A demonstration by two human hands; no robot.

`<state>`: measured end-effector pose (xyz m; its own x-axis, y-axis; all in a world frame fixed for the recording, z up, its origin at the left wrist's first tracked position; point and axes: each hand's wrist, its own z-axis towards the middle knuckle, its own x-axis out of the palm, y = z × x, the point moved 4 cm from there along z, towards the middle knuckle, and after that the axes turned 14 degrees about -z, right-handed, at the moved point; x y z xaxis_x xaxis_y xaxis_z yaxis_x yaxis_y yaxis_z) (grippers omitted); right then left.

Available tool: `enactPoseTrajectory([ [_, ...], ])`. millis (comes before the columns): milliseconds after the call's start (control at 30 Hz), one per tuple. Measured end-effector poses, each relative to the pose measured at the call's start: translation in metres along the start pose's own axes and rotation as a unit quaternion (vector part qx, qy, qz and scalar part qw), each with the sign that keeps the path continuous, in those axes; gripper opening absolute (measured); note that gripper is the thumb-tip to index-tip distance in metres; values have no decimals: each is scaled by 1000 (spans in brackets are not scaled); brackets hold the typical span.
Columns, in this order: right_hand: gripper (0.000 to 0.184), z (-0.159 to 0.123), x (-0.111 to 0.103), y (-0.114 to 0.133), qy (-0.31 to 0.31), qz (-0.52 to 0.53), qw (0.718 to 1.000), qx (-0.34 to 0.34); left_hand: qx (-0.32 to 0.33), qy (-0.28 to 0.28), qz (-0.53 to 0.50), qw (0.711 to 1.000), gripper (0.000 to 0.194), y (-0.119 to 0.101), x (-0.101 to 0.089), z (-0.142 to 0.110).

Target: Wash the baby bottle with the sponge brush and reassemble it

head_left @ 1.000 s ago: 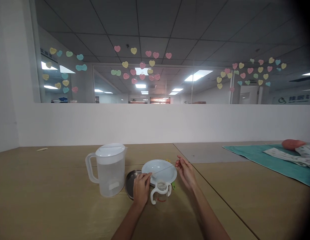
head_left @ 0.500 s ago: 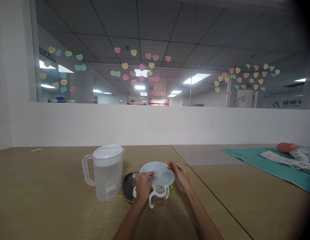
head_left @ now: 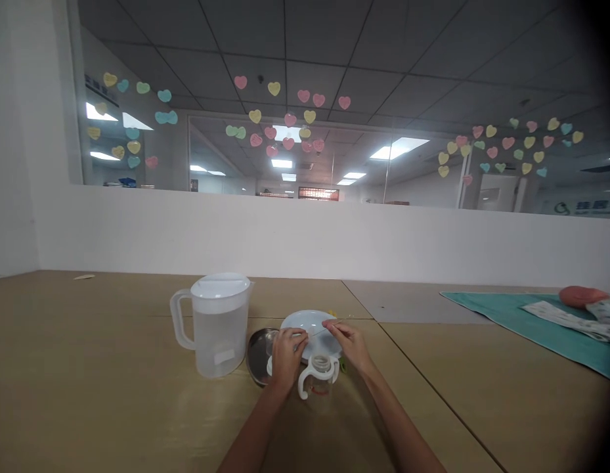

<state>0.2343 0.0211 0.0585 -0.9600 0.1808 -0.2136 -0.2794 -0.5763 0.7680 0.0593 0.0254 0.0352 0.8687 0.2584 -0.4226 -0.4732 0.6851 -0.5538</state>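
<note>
My left hand point(head_left: 287, 356) is closed, its fingertips pinching one end of a thin, pale, straw-like stick point(head_left: 318, 332). The thumb and fingers of my right hand point(head_left: 352, 345) pinch the same stick farther along, and a short length pokes out beyond them. Whether it is a straw or a thin brush is too small to tell. Both hands are over the near part of a pale blue bowl point(head_left: 295, 319). Just below them stands an uncapped clear baby bottle point(head_left: 320, 387) with a white two-handled collar point(head_left: 305, 380).
A lidded pitcher point(head_left: 220, 335) of water stands left of a dark metal dish point(head_left: 258, 358). A white part point(head_left: 270, 366) shows partly behind my left hand. Something green point(head_left: 343, 365) lies by the bowl. Far right is a teal cloth point(head_left: 501, 315) bearing a red object point(head_left: 582, 296).
My right hand has come in leftward toward my left hand, its grip sliding along the stick. More of the stick now shows past the right fingers. The camera view has shifted slightly.
</note>
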Motion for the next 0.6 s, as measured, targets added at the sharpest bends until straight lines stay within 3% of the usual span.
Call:
enactPoseTrajectory([
  [367, 25, -4, 10, -1, 95, -43, 994, -30, 5, 37, 5, 999, 21, -9, 8, -3],
  [500, 30, -5, 12, -1, 109, -10, 994, -8, 7, 17, -9, 1000, 22, -12, 5, -4],
  [600, 45, -6, 12, 0, 119, 21, 993, 2, 2, 21, -15, 1000, 25, -13, 3, -4],
])
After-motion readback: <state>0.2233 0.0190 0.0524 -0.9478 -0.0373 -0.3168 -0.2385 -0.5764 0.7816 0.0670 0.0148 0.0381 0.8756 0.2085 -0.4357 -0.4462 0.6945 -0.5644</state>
